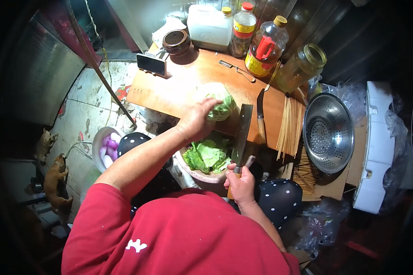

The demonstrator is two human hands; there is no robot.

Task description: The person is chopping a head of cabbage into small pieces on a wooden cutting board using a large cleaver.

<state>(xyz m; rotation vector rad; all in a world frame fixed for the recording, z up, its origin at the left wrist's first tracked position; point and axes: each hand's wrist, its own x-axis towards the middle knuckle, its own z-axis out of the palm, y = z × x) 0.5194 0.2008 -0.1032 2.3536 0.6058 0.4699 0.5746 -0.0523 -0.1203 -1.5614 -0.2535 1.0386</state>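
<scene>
A pale green cabbage [223, 103] rests at the near edge of the orange-brown wooden board [189, 74]. My left hand [201, 115] lies on its near left side, fingers over the top. In my right hand [240, 184] is the wooden handle of a cleaver [243, 132], its blade pointing away from me, to the right of the cabbage. Below the board's edge, a round basin [206, 177] holds loose green leaves [208, 156]. A knife with a dark curved blade and wooden handle [261, 129] lies on the board beyond the cleaver.
Bamboo skewers [289, 125] and a peeler [235, 69] lie on the board. A phone [151, 64] on a stand, bottles [266, 48] and a glass jar [301, 67] line its far side. A steel colander [328, 132] is right; a bowl of peeled onions [110, 146] and dogs [56, 182] are left.
</scene>
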